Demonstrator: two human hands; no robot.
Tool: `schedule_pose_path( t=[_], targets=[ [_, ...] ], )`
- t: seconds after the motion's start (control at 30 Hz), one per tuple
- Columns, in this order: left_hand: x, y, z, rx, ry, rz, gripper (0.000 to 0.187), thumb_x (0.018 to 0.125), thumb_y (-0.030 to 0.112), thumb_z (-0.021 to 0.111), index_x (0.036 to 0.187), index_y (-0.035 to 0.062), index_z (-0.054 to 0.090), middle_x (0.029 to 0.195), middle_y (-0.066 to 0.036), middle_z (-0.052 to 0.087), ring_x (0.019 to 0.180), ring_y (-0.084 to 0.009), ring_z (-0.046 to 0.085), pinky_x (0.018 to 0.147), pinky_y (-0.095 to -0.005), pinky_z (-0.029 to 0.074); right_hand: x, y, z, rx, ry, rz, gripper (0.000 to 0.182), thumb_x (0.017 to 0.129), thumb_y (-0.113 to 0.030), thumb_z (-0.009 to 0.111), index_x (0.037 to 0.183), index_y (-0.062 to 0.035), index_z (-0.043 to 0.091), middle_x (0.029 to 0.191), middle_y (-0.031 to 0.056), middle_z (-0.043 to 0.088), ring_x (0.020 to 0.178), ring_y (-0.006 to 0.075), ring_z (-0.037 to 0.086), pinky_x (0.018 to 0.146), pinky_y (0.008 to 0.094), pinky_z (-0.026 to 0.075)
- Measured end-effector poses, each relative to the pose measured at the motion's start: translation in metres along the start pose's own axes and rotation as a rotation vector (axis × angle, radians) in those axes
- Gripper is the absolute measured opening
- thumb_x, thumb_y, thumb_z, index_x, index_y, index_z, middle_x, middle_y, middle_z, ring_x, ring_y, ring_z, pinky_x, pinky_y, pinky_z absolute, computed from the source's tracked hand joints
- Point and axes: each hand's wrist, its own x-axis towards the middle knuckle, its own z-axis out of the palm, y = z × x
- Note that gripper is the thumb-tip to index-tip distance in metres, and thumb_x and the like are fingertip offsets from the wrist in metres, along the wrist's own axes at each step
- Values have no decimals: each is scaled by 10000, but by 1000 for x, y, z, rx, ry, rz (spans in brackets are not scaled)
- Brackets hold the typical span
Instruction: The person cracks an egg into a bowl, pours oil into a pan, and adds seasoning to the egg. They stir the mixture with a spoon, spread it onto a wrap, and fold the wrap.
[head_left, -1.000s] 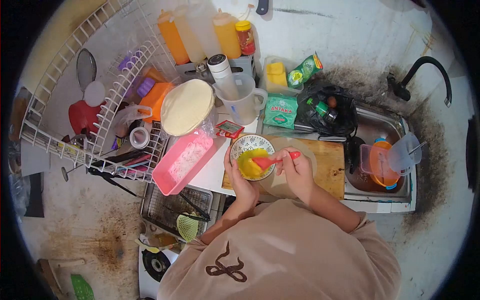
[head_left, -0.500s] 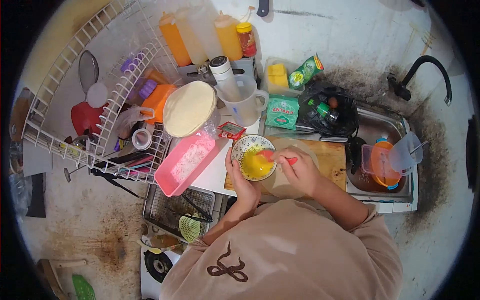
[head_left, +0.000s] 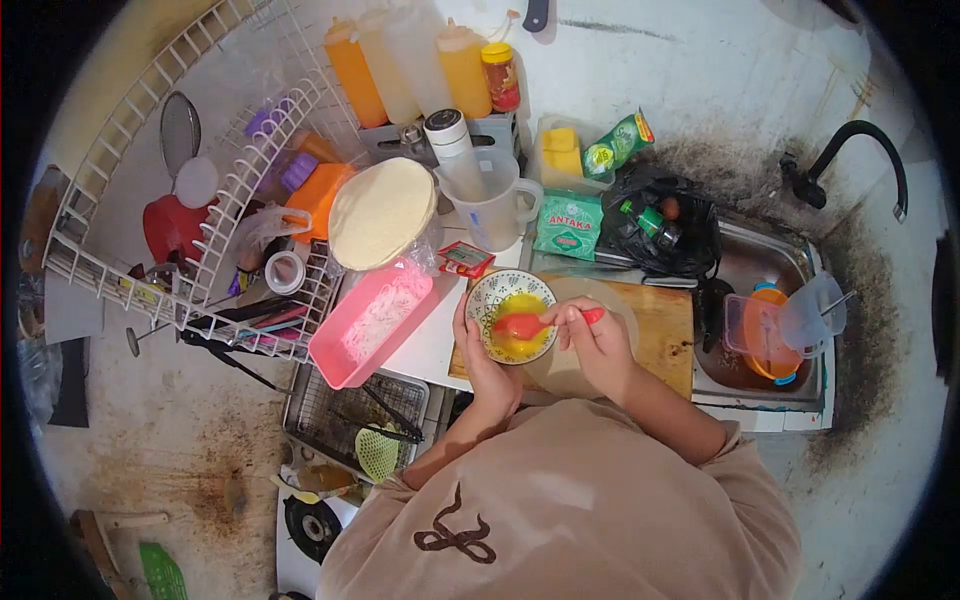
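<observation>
The bowl (head_left: 485,294) grasped by the left hand (head_left: 490,377) could slop yellow liquid (head_left: 520,303) if the right hand (head_left: 598,352), gripping the red spoon (head_left: 519,326), jerks.

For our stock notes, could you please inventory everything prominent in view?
bowl: 1, white, over board
spoon: 1, red, in bowl
liquid: 1, yellow, in bowl
board: 1, brown, beside sink
discs: 2, pale, by tub, on board
tub: 1, pink, beside rack
jug: 1, clear, behind bowl
bottles: 4, orange to clear, by wall
packets: 2, green, near bag
bag: 1, black, beside sink
sink: 1, silver, right
rack: 1, white, left
left hand: 1, bare, holding bowl
right hand: 1, bare, holding spoon
</observation>
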Motion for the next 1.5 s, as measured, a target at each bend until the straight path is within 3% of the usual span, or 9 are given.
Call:
schedule_pose_path(
  t=[0.1,0.2,0.3,0.6,0.7,0.8,0.9,1.0,1.5],
  targets=[
    [1,-1,-1,36,9,35,402,967,296,327,1334,138,285,1315,-106,377,1210,-245,408,985,-401,377,-2,-4,5,-8,140,-68,201,953,-112,405,938,12,563,808,72,601,594,101,522,562,244,447],
    [1,0,-1,57,25,27,410,966,301,331,1338,140,274,1319,-110,372,1211,-250,407,986,-402,375,-2,1,4,20,47,50,196,953,-112,406,937,11,558,799,73,612,577,101,524,552,243,445],
    [2,0,-1,33,44,19,418,965,307,336,1343,141,267,1321,-114,370,1207,-258,411,986,-404,374,-1,-7,9,-79,188,-155,191,951,-98,399,929,9,556,781,70,613,555,92,521,528,241,434],
    [1,1,0,45,24,35,425,962,316,341,1343,144,270,1333,-120,361,1212,-262,406,992,-409,368,2,3,10,207,132,60,213,962,-116,388,903,5,552,767,56,596,577,76,502,536,225,427],
    [3,1,0,60,24,44,428,961,323,341,1345,148,269,1334,-121,360,1212,-264,406,992,-409,367,2,12,11,69,230,-92,221,967,-120,373,880,3,535,799,62,594,575,74,497,533,225,429],
    [4,-3,-5,69,45,46,433,960,327,342,1348,150,266,1334,-123,360,1215,-266,404,992,-411,367,1,16,14,334,159,57,226,970,-129,365,875,3,521,831,69,598,579,75,493,544,222,434],
    [4,-2,-4,54,48,57,436,959,327,342,1352,154,263,1335,-124,358,1218,-269,401,992,-417,366,-1,16,14,130,243,-74,213,970,-122,360,857,-2,495,853,79,606,588,77,498,553,224,445],
    [3,1,-2,15,73,6,441,959,326,342,1355,149,262,1338,-123,354,1222,-269,398,991,-421,368,1,9,15,290,141,39,209,969,-115,359,868,0,502,858,80,607,592,79,500,559,222,448],
    [7,-4,-8,51,71,58,439,958,302,331,1356,133,255,1340,-127,353,1209,-273,408,996,-412,365,1,13,22,239,220,-77,190,959,-84,364,868,10,501,866,90,611,601,70,507,556,224,457]
  ],
)
